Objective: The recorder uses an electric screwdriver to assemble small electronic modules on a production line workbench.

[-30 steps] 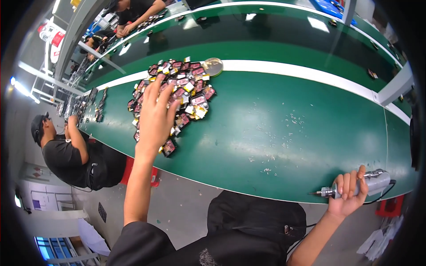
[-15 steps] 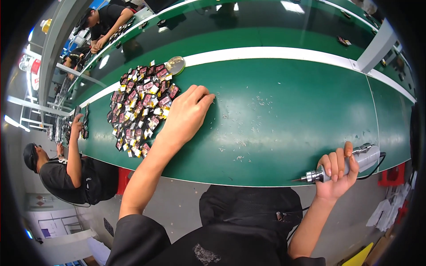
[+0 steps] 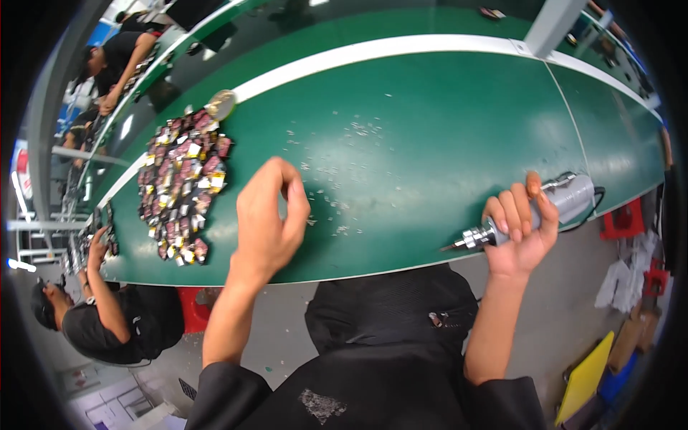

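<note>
A grey electric screwdriver is gripped firmly in the right hand at the near edge of the green belt. The left hand is curled above the belt, fingertips pinched together; whether a part is held cannot be told. A large heap of small parts is seen to its left, apparently unprocessed, so most work is judged outstanding
</note>
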The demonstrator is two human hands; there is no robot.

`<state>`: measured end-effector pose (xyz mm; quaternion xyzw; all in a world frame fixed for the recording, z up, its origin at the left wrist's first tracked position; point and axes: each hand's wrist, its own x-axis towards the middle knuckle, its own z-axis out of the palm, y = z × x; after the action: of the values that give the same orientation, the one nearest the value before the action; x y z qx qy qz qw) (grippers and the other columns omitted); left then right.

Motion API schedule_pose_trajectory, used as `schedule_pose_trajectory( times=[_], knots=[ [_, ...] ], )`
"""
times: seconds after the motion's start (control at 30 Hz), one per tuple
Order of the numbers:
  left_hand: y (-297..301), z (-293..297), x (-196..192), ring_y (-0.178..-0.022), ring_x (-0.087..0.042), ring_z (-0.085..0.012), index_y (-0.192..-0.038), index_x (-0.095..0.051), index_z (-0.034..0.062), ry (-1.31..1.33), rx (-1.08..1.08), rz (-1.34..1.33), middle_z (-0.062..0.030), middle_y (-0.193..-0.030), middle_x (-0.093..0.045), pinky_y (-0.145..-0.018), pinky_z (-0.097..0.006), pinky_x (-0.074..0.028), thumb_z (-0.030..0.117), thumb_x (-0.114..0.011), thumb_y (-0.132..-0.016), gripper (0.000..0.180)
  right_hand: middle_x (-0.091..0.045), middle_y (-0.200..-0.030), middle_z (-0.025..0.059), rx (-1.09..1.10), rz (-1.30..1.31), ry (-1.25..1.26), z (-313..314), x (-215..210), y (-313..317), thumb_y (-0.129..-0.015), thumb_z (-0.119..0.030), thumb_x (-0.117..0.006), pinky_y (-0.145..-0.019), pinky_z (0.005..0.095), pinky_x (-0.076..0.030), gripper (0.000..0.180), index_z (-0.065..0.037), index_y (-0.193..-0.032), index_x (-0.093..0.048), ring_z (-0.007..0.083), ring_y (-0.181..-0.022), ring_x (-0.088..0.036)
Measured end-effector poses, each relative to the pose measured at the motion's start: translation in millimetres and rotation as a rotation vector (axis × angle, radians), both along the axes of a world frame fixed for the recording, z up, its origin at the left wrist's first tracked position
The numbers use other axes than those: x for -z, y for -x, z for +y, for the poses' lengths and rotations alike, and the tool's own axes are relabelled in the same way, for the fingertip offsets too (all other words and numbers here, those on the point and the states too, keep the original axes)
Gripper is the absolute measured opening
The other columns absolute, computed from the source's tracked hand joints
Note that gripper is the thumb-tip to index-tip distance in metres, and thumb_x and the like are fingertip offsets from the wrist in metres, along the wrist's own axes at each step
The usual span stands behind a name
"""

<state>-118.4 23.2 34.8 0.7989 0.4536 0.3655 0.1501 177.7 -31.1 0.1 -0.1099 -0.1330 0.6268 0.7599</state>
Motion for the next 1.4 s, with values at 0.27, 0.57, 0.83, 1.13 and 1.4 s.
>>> schedule_pose_trajectory(
  times=[0.27, 0.57, 0.83, 1.13, 1.4],
  knots=[
    [-66.5, -51.6, 19.8, -0.068, -0.059, -0.0164, -0.083, -0.056, -0.0039, 0.333, 0.224, -0.574, -0.0117, -0.082, -0.062, -0.059, -0.026, -0.047, -0.012, -0.062, -0.078, 0.011, -0.039, -0.051, -0.0021, 0.06, 0.083, -0.049, -9.0, -11.1, 19.3, -0.092, -0.014, -0.046, -0.052, 0.0283, -0.037, 0.012, -0.005, -0.093, -0.054, 0.0104, -0.043, -0.039],
    [-67.5, -60.7, 26.7, -0.069, -0.057, -0.018, -0.088, -0.056, -0.0055, 0.821, 0.416, -1.165, -0.017, -0.085, -0.059, -0.061, -0.029, -0.048, 0.011, -0.051, -0.096, 0.019, -0.039, -0.05, -0.0043, 0.124, 0.047, -0.169, -0.3, -54.3, 55.4, -0.086, -0.009, -0.053, -0.051, 0.0239, -0.038, 0.008, -0.006, -0.09, -0.047, 0.0071, -0.041, -0.041],
    [-71.0, -65.1, 30.7, -0.072, -0.056, -0.015, -0.091, -0.059, -0.0063, 0.879, 0.441, -1.255, -0.0145, -0.085, -0.06, -0.062, -0.026, -0.047, 0.01, -0.052, -0.097, 0.019, -0.037, -0.049, -0.0053, 0.166, -0.031, -0.123, -0.8, -49.5, 60.2, -0.087, -0.01, -0.052, -0.051, 0.0232, -0.038, 0.007, -0.006, -0.09, -0.047, 0.0064, -0.041, -0.038],
    [-70.3, -70.0, 23.2, -0.066, -0.053, -0.0104, -0.085, -0.059, -0.0048, 0.805, 0.341, -1.041, -0.0102, -0.082, -0.061, -0.058, -0.022, -0.043, 0.006, -0.053, -0.096, 0.016, -0.038, -0.049, -0.0048, 0.213, -0.141, -0.154, -9.9, -53.9, 61.6, -0.086, -0.011, -0.052, -0.048, 0.0243, -0.037, 0.007, -0.005, -0.089, -0.048, 0.0066, -0.039, -0.039],
    [-81.3, -71.1, 25.8, -0.065, -0.055, -0.0151, -0.083, -0.056, -0.0055, 0.691, 0.293, -0.884, -0.016, -0.082, -0.06, -0.058, -0.026, -0.047, 0.006, -0.053, -0.095, 0.017, -0.038, -0.049, -0.0038, 0.212, -0.128, -0.137, -8.1, -46.5, 51.9, -0.088, -0.011, -0.051, -0.048, 0.0249, -0.037, 0.007, -0.004, -0.09, -0.048, 0.0075, -0.039, -0.037]
  ],
)
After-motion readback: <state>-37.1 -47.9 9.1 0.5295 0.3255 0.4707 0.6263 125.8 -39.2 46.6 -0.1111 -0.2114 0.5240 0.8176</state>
